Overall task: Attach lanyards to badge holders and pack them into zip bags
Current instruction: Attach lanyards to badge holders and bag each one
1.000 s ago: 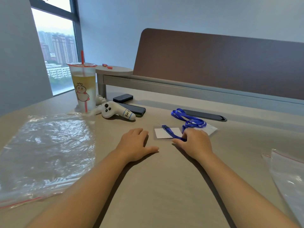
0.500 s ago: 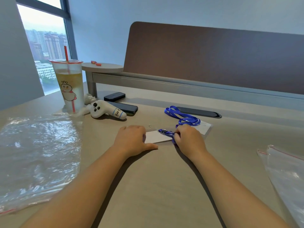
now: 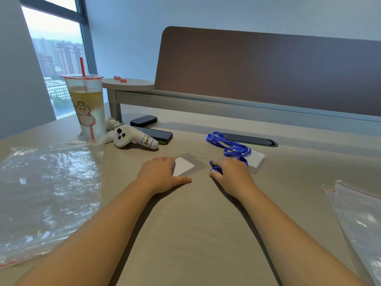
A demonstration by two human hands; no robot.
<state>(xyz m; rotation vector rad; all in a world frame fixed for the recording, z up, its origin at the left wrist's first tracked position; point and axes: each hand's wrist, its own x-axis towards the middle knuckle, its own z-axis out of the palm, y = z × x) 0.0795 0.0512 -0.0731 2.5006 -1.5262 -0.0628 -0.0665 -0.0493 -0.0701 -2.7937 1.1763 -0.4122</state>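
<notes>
Zip bags (image 3: 47,195) lie crinkled well to the left of the person's fingers, beside a drink cup (image 3: 85,106) and a white controller (image 3: 132,138) on the table (image 3: 195,234). Left hand (image 3: 158,175) now rests flat, fingers straight and pressing the near end of a clear badge holder (image 3: 186,165), which half a second ago lay directly against the other hand and has since been slid clear to the left. Right hand (image 3: 233,174) pinches the metal clip of the blue lanyard (image 3: 228,148), fingers curled around it, the clip's tip now standing apart from the holder rather than over it. The strap loops away beyond the right fingers, across a second badge holder (image 3: 256,159). That separation suggests the clip is being lined up with the holder's slot, the attachment not yet made. More zip bags (image 3: 358,215) wait at the far right edge. Bare table stretches between the forearms and toward the person, giving room to draw the holder closer; the phone (image 3: 156,136) and cable slot (image 3: 247,139) beyond the fingers limit travel forward.
</notes>
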